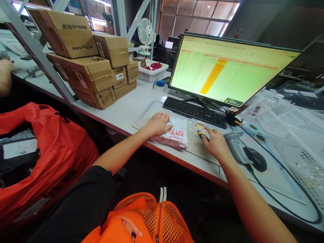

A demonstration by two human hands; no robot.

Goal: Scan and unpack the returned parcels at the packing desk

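Note:
My left hand (158, 123) lies on a small white plastic express packet (177, 135) with red print, its fingers curled down onto the packet's left end. The packet rests on a pale desk mat (149, 113) near the front edge of the white table (121, 113). My right hand (215, 143) is just right of the packet, fingers closed round a small black and yellow object (201, 134) that I cannot name. A black keyboard (194, 111) sits just beyond both hands, under a monitor (227, 67) showing a green and yellow spreadsheet.
Stacked cardboard boxes (88, 57) fill the table's left. A grey barcode scanner (235, 145) and black mouse (255, 158) with cable lie right of my right hand. A white basket (152, 72) and fan (145, 33) stand behind. An orange sack (50, 145) sits lower left; another person's arm (5, 76) is far left.

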